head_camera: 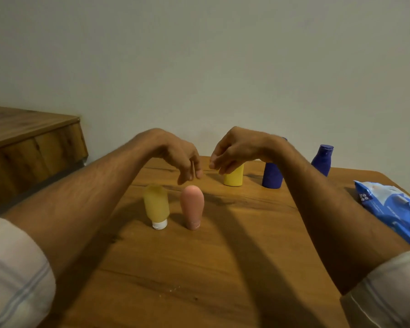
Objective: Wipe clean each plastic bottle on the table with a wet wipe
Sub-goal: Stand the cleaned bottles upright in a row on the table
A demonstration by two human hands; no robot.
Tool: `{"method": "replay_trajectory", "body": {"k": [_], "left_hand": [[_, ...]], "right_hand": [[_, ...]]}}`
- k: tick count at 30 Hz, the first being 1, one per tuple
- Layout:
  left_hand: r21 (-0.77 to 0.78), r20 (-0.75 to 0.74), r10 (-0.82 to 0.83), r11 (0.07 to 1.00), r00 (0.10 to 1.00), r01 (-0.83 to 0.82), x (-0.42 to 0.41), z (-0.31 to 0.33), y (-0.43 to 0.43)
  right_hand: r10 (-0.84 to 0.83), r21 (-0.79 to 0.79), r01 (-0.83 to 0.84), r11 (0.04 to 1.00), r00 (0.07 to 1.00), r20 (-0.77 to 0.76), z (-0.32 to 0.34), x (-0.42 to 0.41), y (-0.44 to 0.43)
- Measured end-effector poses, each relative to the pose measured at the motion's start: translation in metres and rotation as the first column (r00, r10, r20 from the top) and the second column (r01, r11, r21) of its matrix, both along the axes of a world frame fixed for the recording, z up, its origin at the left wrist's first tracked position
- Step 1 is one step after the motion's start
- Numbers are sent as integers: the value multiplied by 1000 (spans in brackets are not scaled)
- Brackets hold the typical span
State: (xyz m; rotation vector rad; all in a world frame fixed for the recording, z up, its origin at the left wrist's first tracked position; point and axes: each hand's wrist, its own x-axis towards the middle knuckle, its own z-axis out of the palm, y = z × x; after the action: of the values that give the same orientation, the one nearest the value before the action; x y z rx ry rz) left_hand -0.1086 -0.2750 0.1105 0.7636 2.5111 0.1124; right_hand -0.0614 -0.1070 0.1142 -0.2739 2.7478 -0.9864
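Five plastic bottles stand on the wooden table (199, 268). A pale yellow bottle (156, 205) with a white cap and a pink bottle (192, 205) stand cap-down in the middle. Further back are a bright yellow bottle (233, 177), a dark blue bottle (272, 177) and a second blue bottle (322, 159) at the far right. My left hand (178, 157) hovers above the pink bottle, fingers drooping and apart, holding nothing. My right hand (234, 150) hangs in front of the bright yellow bottle, also empty. A blue wet wipe pack (391, 209) lies at the right edge.
A wooden cabinet (29, 143) stands to the left, lower and apart from the table. A plain wall rises right behind the table's far edge. A few crumbs lie near the table's front.
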Motion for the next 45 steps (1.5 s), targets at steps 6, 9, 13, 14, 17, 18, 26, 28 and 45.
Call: {"method": "replay_trajectory", "body": {"k": [6,9,13,14,17,18,26,28,45], "left_hand": [[-45,10,-47,998,999,47,17,-19,-14],[-10,-54,-32,999,998,31,13,-27,-17],[86,-134,3,996,991,9,5,-28,-20],[120,-164,21,993,986,-1,0,-27,-21],[254,-280,91,967,956,-18,-15,-27,-22],[304,-315,121,952,941,-21,-20,-29,-21],[531,-392,333,843,857,-85,-56,-51,-13],[539,-386,345,837,856,-94,-62,-54,-14],[565,-350,377,815,857,-128,-80,-77,-18]], "right_hand": [[111,119,-124,985,988,108,-25,7,-36],[101,154,-119,981,988,119,-36,4,-44],[91,154,-101,983,993,71,-38,-5,-44],[83,147,-89,985,996,44,-36,-10,-43],[32,139,-18,990,995,-98,-32,-25,-39],[9,139,12,990,989,-150,-33,-30,-38],[-106,144,175,974,913,-394,-54,-71,-38],[-127,126,192,973,906,-404,-58,-77,-39],[-169,118,227,967,913,-372,-85,-102,-45]]}}
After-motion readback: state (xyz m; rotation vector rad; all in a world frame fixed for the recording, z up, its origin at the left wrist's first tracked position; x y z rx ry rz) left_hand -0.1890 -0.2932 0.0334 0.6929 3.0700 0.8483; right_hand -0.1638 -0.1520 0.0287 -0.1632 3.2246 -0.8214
